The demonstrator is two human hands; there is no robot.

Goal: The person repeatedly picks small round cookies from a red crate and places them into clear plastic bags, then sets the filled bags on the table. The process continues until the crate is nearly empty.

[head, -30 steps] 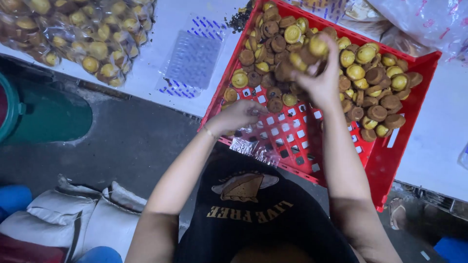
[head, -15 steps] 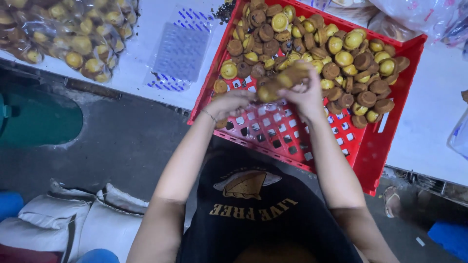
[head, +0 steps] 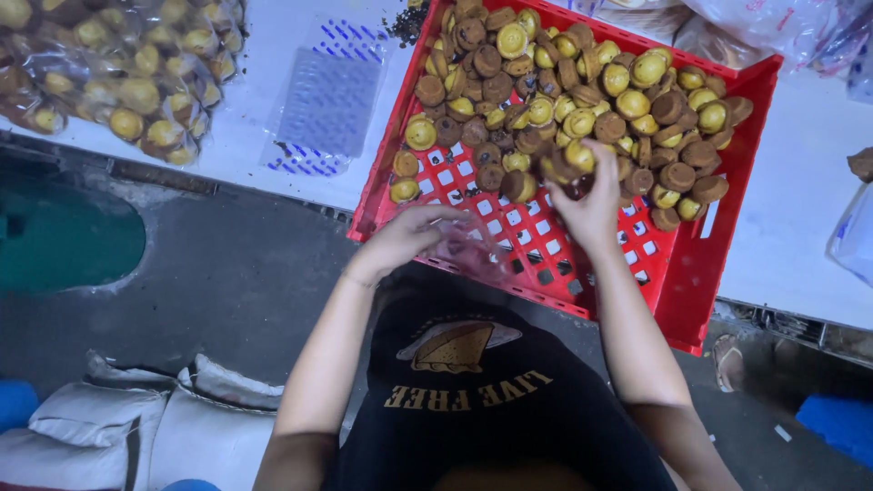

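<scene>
Over the near edge of the red perforated plastic crate (head: 691,300), which sits on the white table top (head: 800,227), both of the person's bare hands are at work. Right hand (head: 589,195): reached into the front of the heap of small round brown-and-yellow baked cakes (head: 582,100), fingers curled around about 2 of them; the grip looks closed on cakes, though the exact count is hidden by the fingers. Left hand (head: 409,238): held lower, just above the crate's bare grid floor, pinching a thin clear plastic bag (head: 473,250); the film is blurred, so I cannot tell whether its mouth is open. Cakes fill the far 2 thirds of the crate; the near left corner shows only the grid with 2 strays (head: 405,177). Left of the crate lie a flat stack of clear bags with blue print (head: 329,95) and, further left, filled clear bags of the same cakes (head: 118,73). Judgement: the step in hand is picking, 1 handful being gathered while the bag waits. The next move would call for bringing the right hand back toward the left, with the left spreading the bag mouth wide enough to take the cakes without crushing them or dropping them through to the dark floor (head: 227,282) below.
</scene>
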